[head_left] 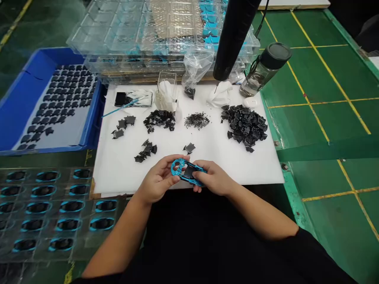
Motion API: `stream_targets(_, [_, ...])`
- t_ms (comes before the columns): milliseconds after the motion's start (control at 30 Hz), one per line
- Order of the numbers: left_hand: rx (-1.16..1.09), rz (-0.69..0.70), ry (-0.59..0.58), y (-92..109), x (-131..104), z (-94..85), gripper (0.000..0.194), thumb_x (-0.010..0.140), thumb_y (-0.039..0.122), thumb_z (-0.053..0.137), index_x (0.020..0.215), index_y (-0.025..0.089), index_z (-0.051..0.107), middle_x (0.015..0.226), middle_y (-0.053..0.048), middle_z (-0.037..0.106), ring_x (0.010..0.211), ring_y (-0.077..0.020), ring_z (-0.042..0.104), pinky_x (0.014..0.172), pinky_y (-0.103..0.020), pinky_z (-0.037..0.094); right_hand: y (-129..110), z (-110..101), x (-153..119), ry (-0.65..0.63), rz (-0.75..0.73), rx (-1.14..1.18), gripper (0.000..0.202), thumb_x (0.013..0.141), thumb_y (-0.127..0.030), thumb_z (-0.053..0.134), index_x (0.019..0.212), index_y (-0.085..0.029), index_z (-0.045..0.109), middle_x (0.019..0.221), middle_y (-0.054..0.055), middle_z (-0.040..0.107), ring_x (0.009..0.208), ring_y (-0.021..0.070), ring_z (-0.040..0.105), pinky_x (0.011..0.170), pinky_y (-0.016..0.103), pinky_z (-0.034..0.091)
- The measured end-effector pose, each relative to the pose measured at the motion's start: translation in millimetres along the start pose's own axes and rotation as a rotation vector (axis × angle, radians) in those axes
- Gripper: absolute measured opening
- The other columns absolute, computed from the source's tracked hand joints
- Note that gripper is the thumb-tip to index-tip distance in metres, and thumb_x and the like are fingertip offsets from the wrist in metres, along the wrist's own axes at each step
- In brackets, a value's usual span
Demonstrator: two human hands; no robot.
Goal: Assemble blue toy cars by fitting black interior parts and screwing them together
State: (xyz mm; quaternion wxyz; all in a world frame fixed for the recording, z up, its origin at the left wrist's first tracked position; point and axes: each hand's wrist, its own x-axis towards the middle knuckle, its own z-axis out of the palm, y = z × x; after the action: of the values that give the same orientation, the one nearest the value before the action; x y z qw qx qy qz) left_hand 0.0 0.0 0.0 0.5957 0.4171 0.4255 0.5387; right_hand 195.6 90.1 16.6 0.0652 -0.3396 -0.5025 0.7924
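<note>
Both hands hold one small blue plastic frame with a black insert, just above the near edge of the white work sheet. My left hand grips its rounded left end. My right hand holds the right end, fingers pressing on the black insert. Closest to the hands lies a single black part, with a small cluster of black parts to its left.
A big heap of black parts lies right, tiny screws in the middle, more black pieces left. Blue bin with rows of parts far left; clear trays with blue frames below; bottle and black pole behind.
</note>
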Motion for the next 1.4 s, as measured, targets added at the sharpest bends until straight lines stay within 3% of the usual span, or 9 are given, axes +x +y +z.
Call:
stream_targets(200, [0.006,0.001,-0.029,0,-3,-0.6,0.047,0.089,0.016,0.065,0.134,0.023,0.055,0.141,-0.012,0.058,0.120,-0.0230,0.063,0.100,-0.035,0.054,-6,14,-3,0.165,0.040,-0.096,0.019,0.091,-0.032,0.054,0.083,-0.016,0.060,0.049,-0.004,0.060,0.042,0.0101,0.058,0.045,0.019,0.045])
stream_targets(467, [0.016,0.045,-0.029,-2,-3,-0.4,0.048,0.088,0.015,0.066,0.134,0.024,0.056,0.139,-0.011,0.060,0.117,-0.0225,0.065,0.099,-0.034,0.054,-5,18,-4,0.244,0.014,-0.194,0.020,0.091,-0.033,0.054,0.080,-0.017,0.061,0.046,-0.005,0.058,0.039,0.0102,0.055,0.041,0.018,0.041])
stream_targets(633, [0.014,0.036,-0.018,-1,-3,-0.7,0.048,0.087,0.017,0.068,0.133,0.023,0.057,0.139,-0.012,0.060,0.116,-0.0230,0.065,0.099,-0.034,0.054,-7,16,-4,0.169,0.025,-0.138,0.017,0.088,-0.032,0.058,0.084,-0.016,0.062,0.050,-0.004,0.060,0.043,0.0105,0.059,0.045,0.019,0.046])
stream_targets(1000, [0.006,0.061,-0.029,-4,-4,-2.3,0.051,0.083,0.012,0.072,0.130,0.027,0.059,0.136,-0.008,0.063,0.119,-0.0220,0.064,0.099,-0.032,0.055,-8,13,-5,0.188,0.013,-0.184,0.014,0.084,-0.031,0.064,0.080,-0.017,0.062,0.047,-0.005,0.058,0.042,0.0105,0.057,0.043,0.018,0.041])
stream_targets(1233, [-0.020,0.022,0.006,-4,-4,-4.5,0.050,0.083,0.015,0.073,0.130,0.028,0.060,0.135,-0.007,0.064,0.112,-0.0185,0.067,0.099,-0.030,0.055,1,-2,-3,-0.070,-0.045,0.019,0.014,0.091,-0.029,0.057,0.093,-0.016,0.062,0.058,-0.002,0.067,0.047,0.0104,0.061,0.052,0.021,0.051])
stream_targets(1400, [-0.039,-0.007,-0.007,-4,-3,-5.1,0.051,0.082,0.015,0.074,0.129,0.028,0.060,0.135,-0.007,0.064,0.115,-0.0199,0.066,0.100,-0.031,0.054,6,-5,-4,-0.068,-0.080,0.008,0.014,0.093,-0.029,0.057,0.093,-0.016,0.061,0.060,-0.001,0.068,0.049,0.0096,0.061,0.053,0.020,0.050])
